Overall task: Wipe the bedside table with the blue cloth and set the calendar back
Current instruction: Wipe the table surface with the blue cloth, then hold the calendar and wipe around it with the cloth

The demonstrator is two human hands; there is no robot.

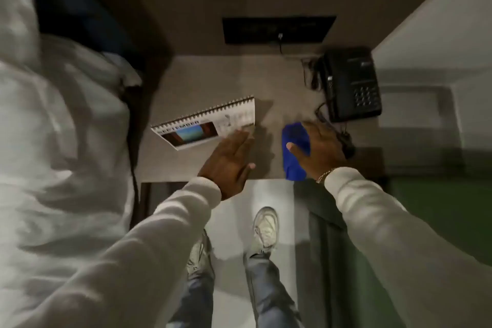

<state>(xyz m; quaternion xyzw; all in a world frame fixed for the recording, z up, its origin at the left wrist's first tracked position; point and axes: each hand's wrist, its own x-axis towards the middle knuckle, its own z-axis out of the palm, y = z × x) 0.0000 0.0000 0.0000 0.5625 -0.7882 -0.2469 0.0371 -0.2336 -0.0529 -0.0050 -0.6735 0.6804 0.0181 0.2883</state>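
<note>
- Here, the bed point(53, 114), heaped with white bedding, fills the left side and crowds the worktop's point(213, 80) left edge.
- The worktop itself is small; a black telephone point(351, 85) sits in its far right corner, with its cord trailing toward the near edge.
- The calendar point(205, 122) sits tilted at the left of the worktop, and whether it stands or is lifted is unclear.
- The left hand point(229, 162) has flat, extended fingers touching the calendar's near right corner, apparently not clamped on it.
- The right hand point(319, 149) presses the blue cloth point(294, 152) flat, fingers spread, near the right front edge.
- Risk, as I judge it: a wide wipe could snag the cord and drag the telephone, or nudge the calendar off toward the bed.
</note>
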